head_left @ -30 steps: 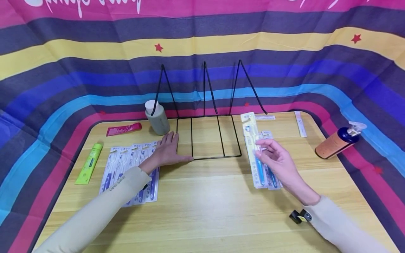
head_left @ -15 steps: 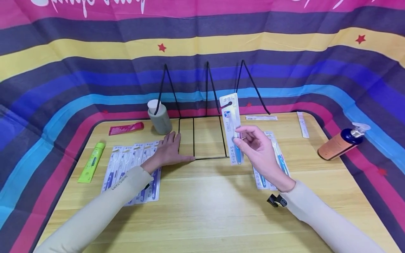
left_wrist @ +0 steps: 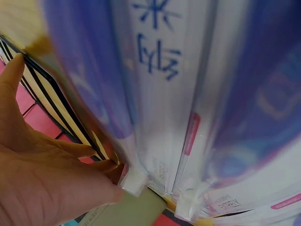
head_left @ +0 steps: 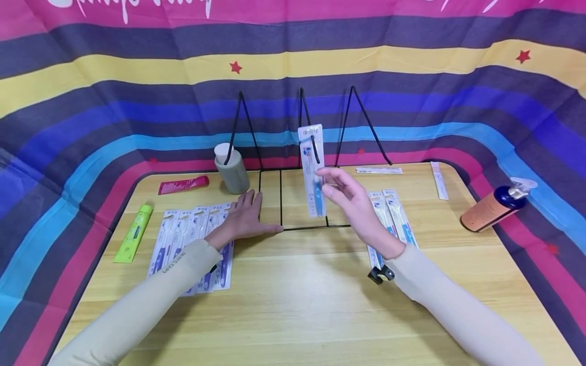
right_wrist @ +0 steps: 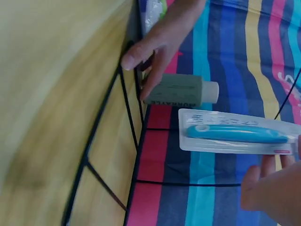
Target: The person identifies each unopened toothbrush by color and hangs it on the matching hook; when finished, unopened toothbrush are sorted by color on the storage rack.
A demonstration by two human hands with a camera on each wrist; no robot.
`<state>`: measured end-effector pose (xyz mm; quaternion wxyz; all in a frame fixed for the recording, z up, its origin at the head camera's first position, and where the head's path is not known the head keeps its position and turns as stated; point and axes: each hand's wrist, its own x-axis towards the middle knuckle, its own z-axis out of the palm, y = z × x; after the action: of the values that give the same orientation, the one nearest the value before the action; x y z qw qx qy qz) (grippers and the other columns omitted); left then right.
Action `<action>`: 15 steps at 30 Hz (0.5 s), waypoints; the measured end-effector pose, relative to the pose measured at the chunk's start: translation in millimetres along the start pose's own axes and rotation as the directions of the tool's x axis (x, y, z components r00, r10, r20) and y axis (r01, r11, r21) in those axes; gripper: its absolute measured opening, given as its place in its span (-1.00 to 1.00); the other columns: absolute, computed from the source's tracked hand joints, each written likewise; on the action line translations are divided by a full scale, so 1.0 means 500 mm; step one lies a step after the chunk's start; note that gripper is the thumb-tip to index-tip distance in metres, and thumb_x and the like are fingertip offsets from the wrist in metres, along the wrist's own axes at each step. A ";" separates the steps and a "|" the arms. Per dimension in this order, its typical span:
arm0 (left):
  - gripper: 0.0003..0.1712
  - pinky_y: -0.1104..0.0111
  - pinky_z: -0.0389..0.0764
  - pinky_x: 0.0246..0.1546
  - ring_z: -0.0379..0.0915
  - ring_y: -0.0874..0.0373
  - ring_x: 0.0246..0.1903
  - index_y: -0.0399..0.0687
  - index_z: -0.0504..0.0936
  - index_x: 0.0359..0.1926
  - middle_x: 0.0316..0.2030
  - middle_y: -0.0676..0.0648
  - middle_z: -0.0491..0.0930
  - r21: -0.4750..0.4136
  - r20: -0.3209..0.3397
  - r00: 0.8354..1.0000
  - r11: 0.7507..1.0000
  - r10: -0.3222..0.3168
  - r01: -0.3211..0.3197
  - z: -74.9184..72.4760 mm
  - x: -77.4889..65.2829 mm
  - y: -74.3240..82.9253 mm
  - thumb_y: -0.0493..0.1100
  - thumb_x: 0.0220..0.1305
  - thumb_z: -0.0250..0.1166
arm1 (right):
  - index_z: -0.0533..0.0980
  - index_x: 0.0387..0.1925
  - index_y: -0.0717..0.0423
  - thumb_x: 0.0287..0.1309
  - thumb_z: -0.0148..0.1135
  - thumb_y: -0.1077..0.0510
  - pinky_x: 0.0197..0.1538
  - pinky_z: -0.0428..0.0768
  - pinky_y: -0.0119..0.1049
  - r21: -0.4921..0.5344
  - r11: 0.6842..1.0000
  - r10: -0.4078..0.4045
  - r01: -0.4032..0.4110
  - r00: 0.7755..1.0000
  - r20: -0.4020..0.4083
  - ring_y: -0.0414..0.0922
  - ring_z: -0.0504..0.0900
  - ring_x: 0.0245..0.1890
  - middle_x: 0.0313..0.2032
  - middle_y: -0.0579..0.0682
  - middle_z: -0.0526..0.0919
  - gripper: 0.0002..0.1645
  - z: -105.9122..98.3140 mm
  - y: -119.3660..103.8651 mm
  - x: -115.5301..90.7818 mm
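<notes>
A blue-handled toothbrush in a blister pack (head_left: 313, 178) hangs upright on the middle prong of the black wire rack (head_left: 316, 228), the prong's tip showing in front of the card. My right hand (head_left: 354, 206) is at the pack's right edge, fingertips close beside it; in the right wrist view the thumb (right_wrist: 249, 186) stands apart from the toothbrush pack (right_wrist: 235, 133). My left hand (head_left: 242, 218) rests with spread fingers at the rack base's front left corner. Beside and under its wrist lie several purple-handled toothbrush packs (head_left: 165, 239), close up in the left wrist view.
Two blue toothbrush packs (head_left: 400, 218) lie partly under my right forearm. A grey bottle (head_left: 233, 173) stands by the left prong. Around lie a pink tube (head_left: 183, 185), a green tube (head_left: 134, 235), slim white packets (head_left: 438, 180) and an orange pump bottle (head_left: 490, 208).
My right hand carried the blue toothbrush pack from the right-hand pile leftward to the middle prong, where its fingers have loosened from it. The left hand stays on the rack.
</notes>
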<state>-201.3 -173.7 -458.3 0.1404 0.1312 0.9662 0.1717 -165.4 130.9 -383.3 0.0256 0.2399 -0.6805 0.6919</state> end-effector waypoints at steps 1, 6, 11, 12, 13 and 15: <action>0.52 -0.34 -0.18 0.58 -0.33 -0.42 0.67 -0.29 -0.05 0.74 0.71 -0.41 -0.21 0.001 0.001 1.000 1.000 0.000 0.000 0.000 -0.001 0.000 0.64 0.19 0.35 | 0.46 0.42 0.28 0.59 0.13 0.15 0.47 0.43 0.03 0.012 1.000 0.011 -0.012 1.000 0.009 0.06 0.52 0.38 0.36 0.11 0.58 -0.49 0.001 0.004 0.013; 0.51 -0.35 -0.17 0.57 -0.32 -0.43 0.67 -0.31 -0.04 0.74 0.71 -0.43 -0.20 -0.003 -0.003 1.000 1.000 0.009 -0.009 -0.001 -0.002 0.002 0.63 0.19 0.35 | 0.36 0.45 0.36 0.60 0.03 0.13 0.59 0.12 0.10 0.089 0.995 0.051 -0.052 0.999 0.012 0.01 0.33 0.50 0.46 0.12 0.44 -0.43 0.008 0.022 0.086; 0.52 -0.37 -0.16 0.57 -0.31 -0.45 0.66 -0.33 -0.03 0.73 0.70 -0.44 -0.19 -0.007 -0.005 1.000 1.000 0.017 -0.017 0.001 0.002 0.001 0.65 0.18 0.33 | 0.35 0.45 0.38 0.58 0.01 0.13 0.56 0.04 0.19 0.155 0.986 0.067 -0.061 0.997 -0.030 -0.01 0.31 0.49 0.44 0.13 0.43 -0.42 0.012 0.039 0.157; 0.53 -0.36 -0.16 0.57 -0.31 -0.44 0.66 -0.33 -0.03 0.73 0.70 -0.44 -0.19 -0.006 -0.004 1.000 1.000 0.015 -0.015 0.001 0.002 0.001 0.65 0.18 0.33 | 0.35 0.46 0.37 0.57 0.01 0.12 0.56 0.03 0.21 0.164 0.984 0.070 -0.063 0.997 -0.038 0.00 0.31 0.48 0.44 0.12 0.44 -0.41 0.012 0.043 0.169; 0.52 -0.36 -0.16 0.57 -0.31 -0.44 0.66 -0.33 -0.03 0.73 0.70 -0.44 -0.19 -0.002 -0.004 1.000 1.000 0.013 -0.013 0.000 0.001 0.002 0.66 0.18 0.32 | 0.36 0.46 0.37 0.57 0.02 0.11 0.56 0.03 0.21 0.172 0.983 0.073 -0.064 0.996 -0.045 0.01 0.32 0.47 0.43 0.12 0.44 -0.40 0.012 0.046 0.181; 0.52 -0.37 -0.15 0.56 -0.29 -0.45 0.66 -0.35 -0.01 0.72 0.70 -0.45 -0.17 -0.002 -0.009 1.000 1.000 0.017 -0.017 -0.003 -0.001 0.003 0.64 0.19 0.34 | 0.36 0.45 0.37 0.57 0.02 0.12 0.53 0.08 0.14 0.185 0.981 0.071 -0.058 0.996 -0.062 0.00 0.34 0.44 0.41 0.11 0.45 -0.41 0.011 0.053 0.200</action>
<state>-200.8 -172.7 -456.4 0.1349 0.1386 0.9655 0.1745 -261.9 94.6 -371.4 0.0044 0.1953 -0.6203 0.7596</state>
